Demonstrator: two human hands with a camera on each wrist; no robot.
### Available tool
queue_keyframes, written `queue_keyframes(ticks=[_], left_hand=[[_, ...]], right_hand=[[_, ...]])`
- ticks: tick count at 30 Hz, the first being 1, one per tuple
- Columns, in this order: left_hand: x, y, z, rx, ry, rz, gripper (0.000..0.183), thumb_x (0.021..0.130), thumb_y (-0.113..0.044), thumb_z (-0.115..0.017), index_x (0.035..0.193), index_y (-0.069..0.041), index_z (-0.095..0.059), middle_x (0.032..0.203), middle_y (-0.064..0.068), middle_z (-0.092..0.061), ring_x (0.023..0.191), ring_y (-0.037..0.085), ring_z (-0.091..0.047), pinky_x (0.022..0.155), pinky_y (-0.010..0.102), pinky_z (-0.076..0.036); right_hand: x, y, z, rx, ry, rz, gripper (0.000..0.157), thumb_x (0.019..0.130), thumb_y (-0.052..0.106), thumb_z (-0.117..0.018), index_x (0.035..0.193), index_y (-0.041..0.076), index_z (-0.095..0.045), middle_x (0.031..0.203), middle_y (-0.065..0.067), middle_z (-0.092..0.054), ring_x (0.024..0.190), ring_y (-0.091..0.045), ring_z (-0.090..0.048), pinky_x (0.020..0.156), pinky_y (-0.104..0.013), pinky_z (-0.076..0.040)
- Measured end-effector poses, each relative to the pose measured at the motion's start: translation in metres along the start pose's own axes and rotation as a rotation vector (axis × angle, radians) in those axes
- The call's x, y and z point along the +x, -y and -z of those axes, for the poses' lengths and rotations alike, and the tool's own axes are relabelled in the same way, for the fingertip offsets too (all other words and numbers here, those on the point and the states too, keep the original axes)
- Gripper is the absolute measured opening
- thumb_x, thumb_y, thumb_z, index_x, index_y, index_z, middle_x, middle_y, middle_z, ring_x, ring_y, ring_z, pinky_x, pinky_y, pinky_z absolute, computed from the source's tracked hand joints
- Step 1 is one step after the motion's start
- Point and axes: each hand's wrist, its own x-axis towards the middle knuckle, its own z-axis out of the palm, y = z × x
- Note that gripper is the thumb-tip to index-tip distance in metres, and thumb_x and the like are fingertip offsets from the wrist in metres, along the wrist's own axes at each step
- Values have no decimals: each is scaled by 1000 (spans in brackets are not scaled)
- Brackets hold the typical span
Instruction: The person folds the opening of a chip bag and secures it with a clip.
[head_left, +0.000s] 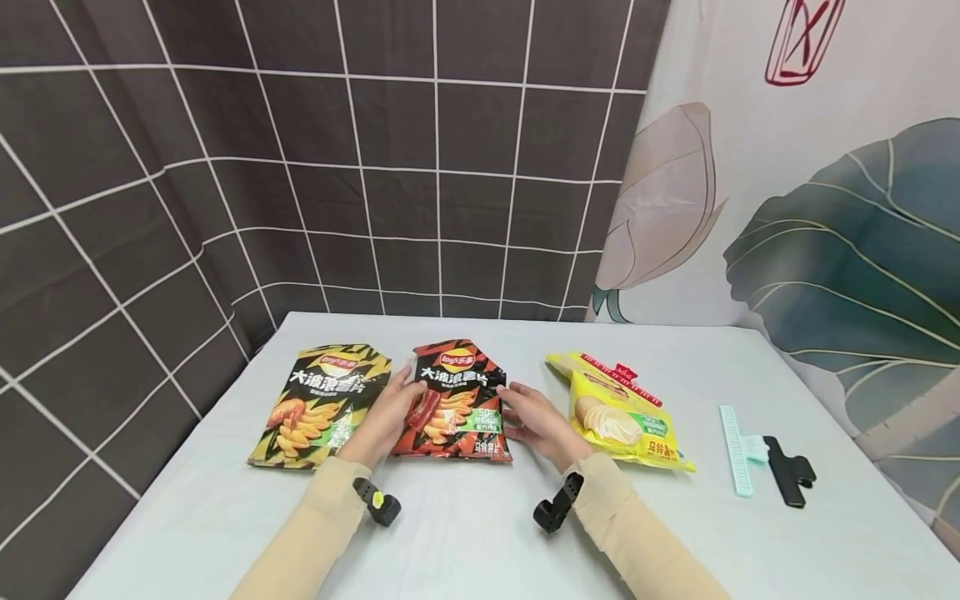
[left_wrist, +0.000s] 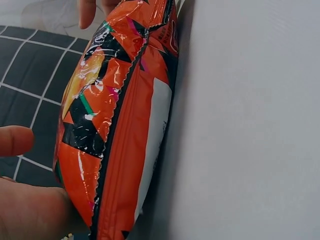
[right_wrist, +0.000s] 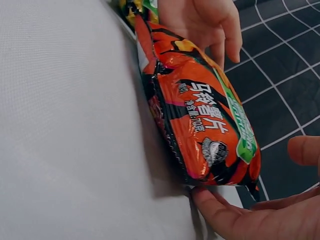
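Fingers of the left hand (head_left: 384,417): relaxed and parted, one touching the left side of a glossy red-and-black plastic crisp bag (head_left: 450,400); the left wrist view shows a gap between the two nearest digits.
Fingers of the right hand (head_left: 536,421): loosely spread, curled round nothing; in the right wrist view one fingertip meets the bag's lower edge at a corner, while another digit stands apart.
Red-and-black bag: puffed, printed front up, on the white table (head_left: 465,542) between both hands, its top right corner slanted.
Left neighbour: a yellow-and-black plastic crisp bag (head_left: 307,425), its right edge partly hidden by the left hand.
Right neighbour: a bright yellow plastic crisp bag (head_left: 615,417) just beside the right hand, a long red plastic clip (head_left: 611,374) along its slanted top.
Far right: a pale mint plastic clip (head_left: 735,450) and a black plastic clip (head_left: 783,472), lying close together.
Sleeves: beige cloth (head_left: 322,517).
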Motion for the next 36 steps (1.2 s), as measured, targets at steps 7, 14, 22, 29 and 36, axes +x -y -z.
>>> queue_keyframes(ticks=[7,14,22,29,36], left_hand=[[1,3,-1,33,-8,-2,70,97,-17,-48,155,-7,-11,160,21,-2,147,38,-6,119,51,-10],[3,8,-3,94,6,-3,67,99,-17,-47,155,-7,-11,153,25,-25,138,39,-34,113,49,-30],[0,10,-5,55,16,-22,65,99,-14,-47,155,-13,-14,145,21,-42,127,35,-49,105,46,-41],[-5,10,-11,31,-2,-68,63,99,-12,-48,154,-12,-17,141,21,-46,110,25,-59,98,40,-47],[-10,6,-17,8,-9,-83,62,99,-14,-48,154,-16,-19,144,19,-44,121,31,-54,104,43,-44]], right_hand=[[2,-6,-4,-27,26,30,62,98,25,-52,149,0,-25,136,-22,-51,114,-27,-57,98,-40,-47],[2,-11,-6,-22,43,62,65,97,19,-54,152,4,-22,135,-22,-52,116,-29,-57,100,-41,-46],[0,-13,-7,-12,48,56,64,98,19,-52,153,11,-20,135,-20,-53,117,-27,-58,103,-42,-44],[-6,-12,-7,-7,52,81,64,97,16,-53,153,14,-20,140,-23,-48,125,-35,-51,107,-48,-39],[-15,-7,-3,-48,24,105,62,96,15,-55,149,13,-23,134,-26,-52,117,-34,-58,102,-48,-44]])
